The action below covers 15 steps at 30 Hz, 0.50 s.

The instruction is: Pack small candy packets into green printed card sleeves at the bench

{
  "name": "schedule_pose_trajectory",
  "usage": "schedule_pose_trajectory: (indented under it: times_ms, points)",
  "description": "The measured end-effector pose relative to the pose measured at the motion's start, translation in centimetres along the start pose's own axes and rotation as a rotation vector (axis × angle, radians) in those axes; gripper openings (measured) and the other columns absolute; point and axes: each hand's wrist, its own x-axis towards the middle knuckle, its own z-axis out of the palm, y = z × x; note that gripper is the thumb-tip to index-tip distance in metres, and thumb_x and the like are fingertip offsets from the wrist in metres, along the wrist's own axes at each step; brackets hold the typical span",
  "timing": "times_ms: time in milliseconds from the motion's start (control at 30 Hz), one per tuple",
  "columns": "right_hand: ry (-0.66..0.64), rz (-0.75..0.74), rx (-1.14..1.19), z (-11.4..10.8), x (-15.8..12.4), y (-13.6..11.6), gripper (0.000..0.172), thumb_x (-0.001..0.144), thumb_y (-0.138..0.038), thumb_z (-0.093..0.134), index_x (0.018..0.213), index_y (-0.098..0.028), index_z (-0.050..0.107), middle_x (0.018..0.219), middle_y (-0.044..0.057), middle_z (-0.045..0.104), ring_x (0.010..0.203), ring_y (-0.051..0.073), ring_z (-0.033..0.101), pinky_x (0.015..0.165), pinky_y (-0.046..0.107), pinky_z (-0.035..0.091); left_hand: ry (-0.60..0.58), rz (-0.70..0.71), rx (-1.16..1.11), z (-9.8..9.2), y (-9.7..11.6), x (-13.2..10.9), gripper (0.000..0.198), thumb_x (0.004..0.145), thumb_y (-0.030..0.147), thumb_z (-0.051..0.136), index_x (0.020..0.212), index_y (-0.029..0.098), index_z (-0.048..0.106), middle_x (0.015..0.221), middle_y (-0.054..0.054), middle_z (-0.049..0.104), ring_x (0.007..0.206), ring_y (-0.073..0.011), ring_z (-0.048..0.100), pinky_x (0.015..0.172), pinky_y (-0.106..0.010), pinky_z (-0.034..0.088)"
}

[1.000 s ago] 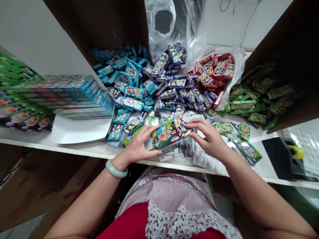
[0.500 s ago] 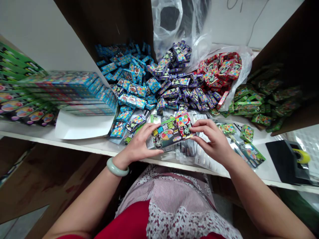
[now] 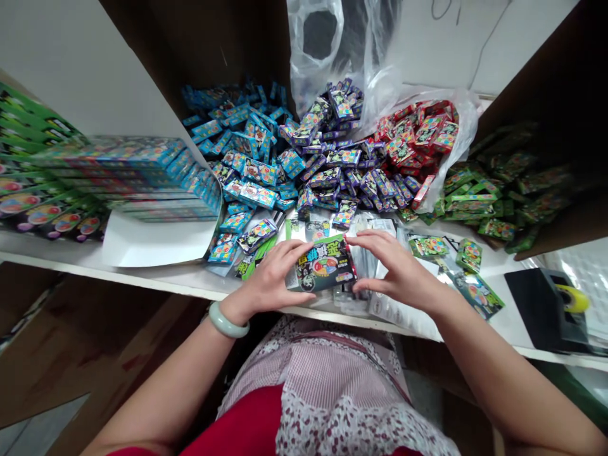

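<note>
A black and green printed packet point(image 3: 325, 265) lies flat between my two hands, slightly tilted. My left hand point(image 3: 270, 275), with a pale green bangle on its wrist, holds the packet's left end, thumb at the lower edge and fingers at the upper. At the right end, my right hand point(image 3: 396, 269) spans the packet, fingertips at the top corner and thumb at the bottom corner. A thin red strip point(image 3: 350, 259) shows along that end; whether the red box sits inside or under the packet is hidden. Clear plastic and printed cards lie beneath.
Behind lie heaps of small blue boxes point(image 3: 259, 171), purple boxes point(image 3: 342, 158), red boxes point(image 3: 418, 136) in a plastic bag, and green boxes point(image 3: 475, 196). Stacked blue packs point(image 3: 142, 164) stand left by a white tray point(image 3: 156, 244). A black tape dispenser point(image 3: 536, 304) sits right.
The small red box lay over the packet's right end; now only a red strip shows at that edge. My right hand's fingers have spread from a pinch to span the end.
</note>
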Motion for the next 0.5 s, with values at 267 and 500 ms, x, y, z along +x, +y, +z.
schedule_pose_trajectory:
  times_ms: [267, 500]
  points:
    - [0.053, 0.199, 0.089, 4.7, -0.4, -1.6, 0.046, 0.092, -0.033, 0.055, 0.137, -0.033, 0.043, 0.137, 0.008, 0.054, 0.137, 0.029, 0.036, 0.112, 0.065, 0.019, 0.018, -0.025, 0.105, 0.6, -0.8, 0.1, 0.088, 0.074, 0.041, 0.075, 0.146, 0.027, 0.028, 0.135, -0.012, 0.044, 0.126, -0.0322, 0.044, 0.106, -0.053, 0.039]
    - [0.377, 0.378, 0.120, 1.9, 1.2, 4.1, 0.041, 0.095, -0.035, 0.048, 0.134, -0.024, 0.046, 0.124, 0.010, 0.064, 0.117, 0.023, 0.058, 0.104, 0.047, 0.041, 0.038, -0.079, 0.170, -0.2, -1.5, -0.4, 0.088, 0.075, 0.037, 0.074, 0.147, 0.031, 0.024, 0.135, -0.012, 0.044, 0.125, -0.0338, 0.046, 0.105, -0.053, 0.041]
